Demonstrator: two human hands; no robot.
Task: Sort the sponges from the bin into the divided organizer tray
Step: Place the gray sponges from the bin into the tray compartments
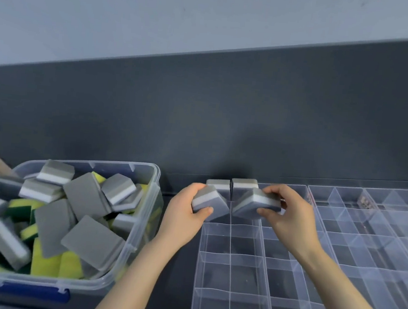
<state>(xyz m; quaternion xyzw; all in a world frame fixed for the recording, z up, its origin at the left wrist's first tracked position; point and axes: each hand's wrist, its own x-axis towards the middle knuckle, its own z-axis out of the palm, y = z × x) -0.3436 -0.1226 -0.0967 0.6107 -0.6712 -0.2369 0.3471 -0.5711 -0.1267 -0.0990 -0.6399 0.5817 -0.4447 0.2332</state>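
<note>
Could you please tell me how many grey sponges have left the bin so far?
4: two stand in the clear tray's farthest cells; one is in the left hand and one in the right hand. None seem hidden.

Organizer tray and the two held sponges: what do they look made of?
Organizer tray: clear rigid plastic, glossy; table shows through. Sponge in left hand and sponge in right hand: likely foam, matte grey faces with a white middle layer.
</note>
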